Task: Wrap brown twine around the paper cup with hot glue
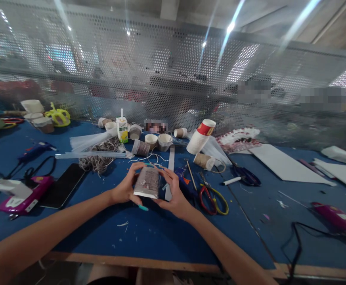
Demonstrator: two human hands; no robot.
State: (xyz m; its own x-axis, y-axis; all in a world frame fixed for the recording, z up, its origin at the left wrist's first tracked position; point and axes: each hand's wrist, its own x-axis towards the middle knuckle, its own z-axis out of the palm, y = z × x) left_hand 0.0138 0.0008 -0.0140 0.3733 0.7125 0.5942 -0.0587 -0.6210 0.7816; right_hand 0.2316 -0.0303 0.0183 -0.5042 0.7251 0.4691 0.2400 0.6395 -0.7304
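Note:
A paper cup wrapped in grey-brown cord (148,182) is held between both hands above the blue table, its white rim toward me. My left hand (129,186) grips its left side, with something teal at the thumb. On the right side, the fingers and thumb of my right hand (173,194) are closed around it. Just behind lie another wrapped cup (140,148) and loose white string. A metal ruler (171,166) runs partly behind my right hand. Red-and-yellow-handled scissors (213,199) rest right of that hand.
A cup stack (198,142), drink carton (122,130) and cord bundle (97,160) stand or lie behind. A black phone (64,185) and magenta tool (31,196) are left; another magenta tool (337,217) is right. White boards (288,162) lie right, before a perforated metal screen (161,59).

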